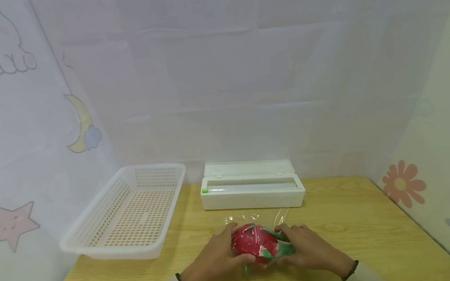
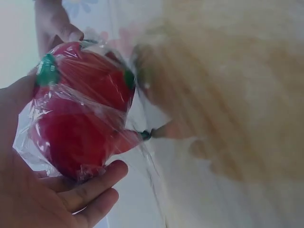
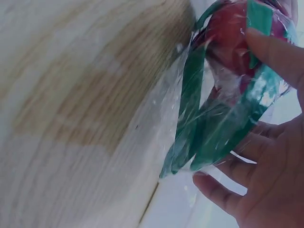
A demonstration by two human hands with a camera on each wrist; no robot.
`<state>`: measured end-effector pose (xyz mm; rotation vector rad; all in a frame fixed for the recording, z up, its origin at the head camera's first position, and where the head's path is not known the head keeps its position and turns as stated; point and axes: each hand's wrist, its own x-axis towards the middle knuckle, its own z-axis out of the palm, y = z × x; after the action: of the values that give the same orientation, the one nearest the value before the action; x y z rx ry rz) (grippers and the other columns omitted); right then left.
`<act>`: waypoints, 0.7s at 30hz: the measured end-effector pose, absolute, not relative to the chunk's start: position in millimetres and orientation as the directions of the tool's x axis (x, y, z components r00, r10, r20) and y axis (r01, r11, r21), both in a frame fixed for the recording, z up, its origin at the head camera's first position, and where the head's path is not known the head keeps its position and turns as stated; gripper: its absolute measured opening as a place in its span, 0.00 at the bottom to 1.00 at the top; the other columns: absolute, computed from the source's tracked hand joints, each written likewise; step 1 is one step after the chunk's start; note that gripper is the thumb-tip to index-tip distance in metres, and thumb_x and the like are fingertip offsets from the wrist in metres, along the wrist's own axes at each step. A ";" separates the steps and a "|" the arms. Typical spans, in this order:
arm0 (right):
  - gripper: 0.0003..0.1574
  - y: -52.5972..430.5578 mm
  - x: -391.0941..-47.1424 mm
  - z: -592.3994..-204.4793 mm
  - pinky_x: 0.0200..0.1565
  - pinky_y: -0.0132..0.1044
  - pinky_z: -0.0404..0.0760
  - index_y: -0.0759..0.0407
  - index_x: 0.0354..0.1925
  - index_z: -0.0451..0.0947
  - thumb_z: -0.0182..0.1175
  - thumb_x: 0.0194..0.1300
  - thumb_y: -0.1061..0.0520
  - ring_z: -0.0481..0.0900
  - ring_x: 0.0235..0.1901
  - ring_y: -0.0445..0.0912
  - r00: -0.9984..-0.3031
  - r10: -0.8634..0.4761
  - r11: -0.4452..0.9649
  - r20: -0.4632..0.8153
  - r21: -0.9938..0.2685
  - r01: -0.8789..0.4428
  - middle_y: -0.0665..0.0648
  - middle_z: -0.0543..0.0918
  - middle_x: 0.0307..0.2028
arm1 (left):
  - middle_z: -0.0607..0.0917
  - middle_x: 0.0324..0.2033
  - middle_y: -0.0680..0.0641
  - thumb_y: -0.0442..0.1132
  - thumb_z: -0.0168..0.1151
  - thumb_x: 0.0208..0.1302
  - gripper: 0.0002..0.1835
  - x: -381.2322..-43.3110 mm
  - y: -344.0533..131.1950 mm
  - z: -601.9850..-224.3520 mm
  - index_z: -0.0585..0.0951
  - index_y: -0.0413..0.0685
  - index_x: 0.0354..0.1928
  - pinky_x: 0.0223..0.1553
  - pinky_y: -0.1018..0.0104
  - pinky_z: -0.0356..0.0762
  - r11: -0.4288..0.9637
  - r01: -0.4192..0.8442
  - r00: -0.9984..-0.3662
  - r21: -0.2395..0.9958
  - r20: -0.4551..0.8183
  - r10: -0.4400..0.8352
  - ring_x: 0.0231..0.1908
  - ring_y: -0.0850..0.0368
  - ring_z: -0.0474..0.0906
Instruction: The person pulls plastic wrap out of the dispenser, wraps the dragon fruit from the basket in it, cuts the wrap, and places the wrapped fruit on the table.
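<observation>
A red dragon fruit [image 1: 254, 240] with green leafy tips is wrapped in clear cling film, low over the front of the table. My left hand [image 1: 218, 252] grips its rounded end from the left. In the left wrist view, thumb and fingers curl round the filmed red body. My right hand [image 1: 308, 247] holds the other end, where long green leaves [image 3: 223, 128] lie under the film. Its thumb presses the red side in the right wrist view, with the fingers beneath the leaves. Loose cling film [image 1: 281, 216] sticks out behind the fruit.
Just behind the hands stands a white cling film box [image 1: 250, 200], lid raised, a roll inside and a green slider at its left. A white perforated basket [image 1: 160, 249] sits on the left of the wooden table [image 1: 356, 218]. Fabric-covered walls [image 1: 224, 91] enclose the back and sides.
</observation>
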<state>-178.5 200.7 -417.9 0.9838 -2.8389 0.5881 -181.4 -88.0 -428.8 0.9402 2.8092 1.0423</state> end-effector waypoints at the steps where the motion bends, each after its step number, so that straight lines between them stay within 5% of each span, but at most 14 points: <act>1: 0.44 201.7 -179.5 -418.2 0.50 0.53 0.77 0.58 0.58 0.71 0.68 0.57 0.30 0.82 0.46 0.48 -0.790 -0.584 0.712 0.188 -0.348 -0.610 0.53 0.84 0.49 | 0.81 0.58 0.45 0.69 0.62 0.61 0.46 -182.4 -89.0 -428.0 0.62 0.46 0.69 0.48 0.63 0.81 0.584 0.511 -0.829 0.630 0.181 0.529 0.50 0.60 0.81; 10: 0.22 207.0 -193.9 -429.7 0.33 0.32 0.76 0.59 0.55 0.70 0.60 0.72 0.48 0.76 0.35 0.35 -0.735 -0.672 0.488 0.094 -0.691 -0.534 0.52 0.82 0.41 | 0.85 0.35 0.53 0.60 0.52 0.74 0.30 -195.4 -94.1 -424.1 0.68 0.39 0.59 0.34 0.70 0.80 0.495 0.407 -0.849 0.768 0.118 0.515 0.34 0.67 0.82; 16: 0.19 205.6 -199.0 -432.2 0.35 0.32 0.76 0.61 0.55 0.73 0.57 0.75 0.50 0.75 0.35 0.34 -0.733 -0.673 0.453 0.099 -0.727 -0.515 0.47 0.80 0.39 | 0.78 0.26 0.56 0.59 0.46 0.77 0.26 -201.5 -92.9 -426.9 0.73 0.39 0.50 0.26 0.71 0.75 0.528 0.416 -0.864 0.740 0.140 0.484 0.25 0.67 0.75; 21: 0.19 201.8 -202.4 -433.3 0.35 0.33 0.74 0.61 0.54 0.77 0.55 0.76 0.49 0.73 0.37 0.37 -0.777 -0.618 0.496 0.122 -0.705 -0.506 0.51 0.78 0.40 | 0.76 0.27 0.55 0.60 0.44 0.77 0.25 -210.1 -92.3 -425.7 0.76 0.46 0.38 0.29 0.67 0.73 0.584 0.413 -0.887 0.699 0.162 0.433 0.28 0.63 0.72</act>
<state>-202.4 201.8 -433.3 1.0752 -2.8421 1.2579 -210.1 -92.3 -425.7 0.7401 2.7726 1.2138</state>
